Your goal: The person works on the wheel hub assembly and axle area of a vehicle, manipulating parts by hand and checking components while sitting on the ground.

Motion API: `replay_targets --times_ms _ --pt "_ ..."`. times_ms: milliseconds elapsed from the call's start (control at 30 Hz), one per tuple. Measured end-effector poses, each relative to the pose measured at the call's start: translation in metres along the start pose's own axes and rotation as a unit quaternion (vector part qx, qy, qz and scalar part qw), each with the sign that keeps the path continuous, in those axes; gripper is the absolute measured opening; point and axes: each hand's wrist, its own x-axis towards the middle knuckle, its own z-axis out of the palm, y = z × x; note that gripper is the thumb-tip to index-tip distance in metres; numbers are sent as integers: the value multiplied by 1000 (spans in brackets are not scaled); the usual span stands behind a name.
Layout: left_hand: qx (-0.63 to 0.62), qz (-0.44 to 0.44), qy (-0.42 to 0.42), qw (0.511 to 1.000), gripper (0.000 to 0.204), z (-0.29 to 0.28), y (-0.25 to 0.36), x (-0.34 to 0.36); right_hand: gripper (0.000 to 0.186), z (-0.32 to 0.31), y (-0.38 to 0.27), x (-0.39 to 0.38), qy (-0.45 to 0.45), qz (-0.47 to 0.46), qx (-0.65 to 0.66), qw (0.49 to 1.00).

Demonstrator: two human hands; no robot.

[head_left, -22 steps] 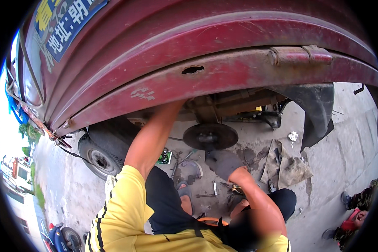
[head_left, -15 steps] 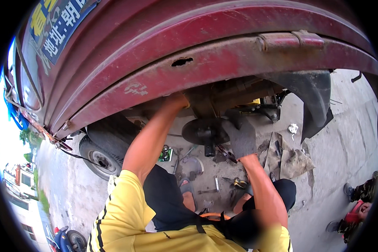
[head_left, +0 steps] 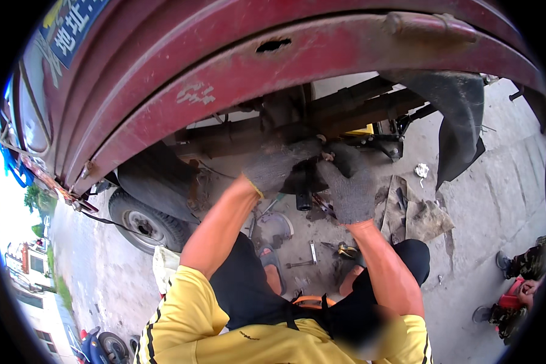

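Observation:
Both my hands wear grey knit gloves and meet under the rear of a dark red vehicle body (head_left: 321, 54). My left hand (head_left: 282, 165) reaches in from the left, its fingers closed at a dark, greasy part. Beside it my right hand (head_left: 350, 189) has thumb and fingers bent around the same spot, the fingertips of both nearly touching. Whatever lies between them is too small and dark to make out. Just below the hands a dark cylindrical stub (head_left: 303, 201) points downward; the round part behind it is mostly covered by the gloves.
A wrench (head_left: 313, 252) and yellow-handled pliers (head_left: 347, 250) lie on the concrete between my feet. A dirty cloth (head_left: 424, 230) is at the right, below a hanging black mudflap (head_left: 458, 127). A wheel (head_left: 142, 221) stands left. Another person (head_left: 522, 291) is at far right.
My left hand has come down from behind the body's edge to join the right one at the dark part. The right hand has shifted slightly, and the view has tilted downward.

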Motion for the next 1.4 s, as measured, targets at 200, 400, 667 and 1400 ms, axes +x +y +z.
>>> replay_targets --times_ms 200,400,667,1400 --pt "93 103 48 989 15 -2 -19 -16 33 6 1 -6 30 -44 -67 996" --pt "139 83 52 985 17 -12 -18 -24 30 5 2 0 19 -176 -157 972" --pt "42 25 51 998 23 -28 -40 -36 29 13 0 0 -39 -212 -185 959" --pt "437 121 93 886 37 -63 -56 -34 32 18 12 21 -106 22 16 994"
